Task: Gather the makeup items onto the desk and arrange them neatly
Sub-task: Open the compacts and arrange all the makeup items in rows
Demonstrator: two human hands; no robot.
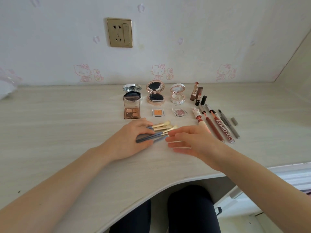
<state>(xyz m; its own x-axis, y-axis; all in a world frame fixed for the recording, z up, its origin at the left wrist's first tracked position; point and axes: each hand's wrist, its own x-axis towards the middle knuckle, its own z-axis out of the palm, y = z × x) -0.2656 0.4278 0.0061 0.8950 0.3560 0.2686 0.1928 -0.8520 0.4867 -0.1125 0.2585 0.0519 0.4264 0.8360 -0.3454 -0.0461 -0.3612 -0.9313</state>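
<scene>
On the pale wooden desk (pixel 50 123), the left grip (pixel 133 137) is lying narrow over the blue handles of a bundle of brushes (pixel 158 130), with its fingers curling across them and its thumb tucking in below. The brushes are resting near the desk's front edge, with their cream tips fanning out to the right. Behind them, an open eyeshadow palette (pixel 132 108) is sitting in front of a silver compact (pixel 132 91). To the right of those, a rose-gold compact (pixel 155 95) and a white compact (pixel 177 95) are standing open, each with a small square pan lying before it. The right grip (pixel 190 140) is hovering wide, its straight fingertips touching the brushes' metal collars. Farther right, lipsticks (pixel 198 95) are standing upright, and lip glosses and pencils (pixel 218 125) are lying side by side.
</scene>
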